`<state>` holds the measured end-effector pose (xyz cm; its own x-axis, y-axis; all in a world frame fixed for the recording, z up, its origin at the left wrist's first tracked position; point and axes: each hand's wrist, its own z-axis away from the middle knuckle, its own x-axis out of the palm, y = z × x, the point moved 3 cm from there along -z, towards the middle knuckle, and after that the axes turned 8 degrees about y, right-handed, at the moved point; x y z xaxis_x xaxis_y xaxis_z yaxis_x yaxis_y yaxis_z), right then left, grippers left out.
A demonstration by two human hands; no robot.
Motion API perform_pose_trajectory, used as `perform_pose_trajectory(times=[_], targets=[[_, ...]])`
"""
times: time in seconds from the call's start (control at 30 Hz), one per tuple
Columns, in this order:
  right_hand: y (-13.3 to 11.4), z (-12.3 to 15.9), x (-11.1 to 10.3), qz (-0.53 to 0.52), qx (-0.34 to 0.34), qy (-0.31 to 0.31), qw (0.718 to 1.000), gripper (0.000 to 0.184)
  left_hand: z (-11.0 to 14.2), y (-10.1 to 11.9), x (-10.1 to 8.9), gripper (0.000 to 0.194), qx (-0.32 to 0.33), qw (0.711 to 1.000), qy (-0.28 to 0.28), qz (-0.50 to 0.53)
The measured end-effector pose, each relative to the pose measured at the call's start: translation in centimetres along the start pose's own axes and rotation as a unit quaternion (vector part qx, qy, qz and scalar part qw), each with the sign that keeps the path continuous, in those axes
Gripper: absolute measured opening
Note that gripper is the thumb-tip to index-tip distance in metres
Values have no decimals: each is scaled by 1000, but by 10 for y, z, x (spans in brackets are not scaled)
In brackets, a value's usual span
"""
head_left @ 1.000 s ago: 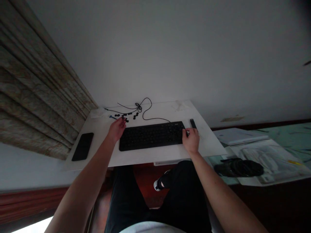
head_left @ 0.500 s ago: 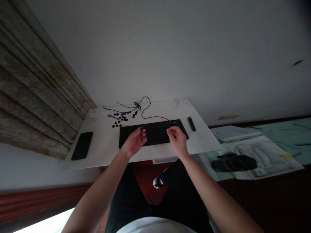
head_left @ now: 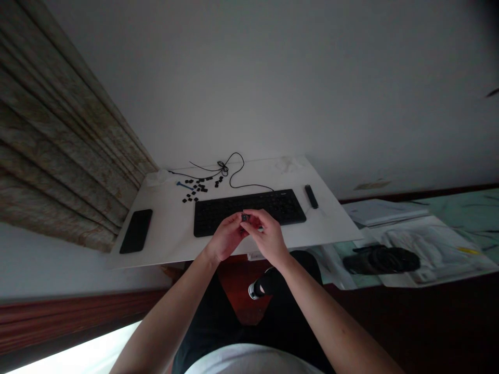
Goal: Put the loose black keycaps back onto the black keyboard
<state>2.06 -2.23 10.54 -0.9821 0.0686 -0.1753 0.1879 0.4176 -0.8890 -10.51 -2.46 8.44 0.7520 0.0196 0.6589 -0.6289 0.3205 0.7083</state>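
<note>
A small dark keycap (head_left: 244, 217) is pinched between the fingertips of both hands, just in front of the keyboard. My left hand (head_left: 228, 236) grips it from the left, fingers curled. From the right, my right hand (head_left: 267, 232) closes its thumb and forefinger on it. Behind and below them lies the black keyboard (head_left: 218, 212), partly hidden by the hands. Several loose black keycaps (head_left: 200, 186) are scattered on the table beyond the keyboard's left end, beside a slim blue tool (head_left: 184, 185).
The white table (head_left: 171, 234) carries a black phone (head_left: 136, 231) at left and a small black bar-shaped object (head_left: 311, 197) at right. A black cable (head_left: 244, 169) runs behind the keyboard. A black bag-like item (head_left: 382, 259) lies on a lower surface at right.
My right hand has moved left to meet my left hand, and its fingers now close on the keycap. My left hand has shifted slightly right. The view has turned a little.
</note>
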Motion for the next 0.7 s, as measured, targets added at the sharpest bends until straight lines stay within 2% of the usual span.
perform_pose_trajectory(times=[0.2,0.47,0.7], targets=[[1,2,-5,28,-15,-13,999,17,1,-6,-3,31,-26,1000,0,-17],[7,5,-5,35,28,13,999,18,-2,-13,-8,36,-44,998,30,-44],[12,7,-6,49,63,-4,997,21,-3,-21,-13,34,-60,995,56,-48]])
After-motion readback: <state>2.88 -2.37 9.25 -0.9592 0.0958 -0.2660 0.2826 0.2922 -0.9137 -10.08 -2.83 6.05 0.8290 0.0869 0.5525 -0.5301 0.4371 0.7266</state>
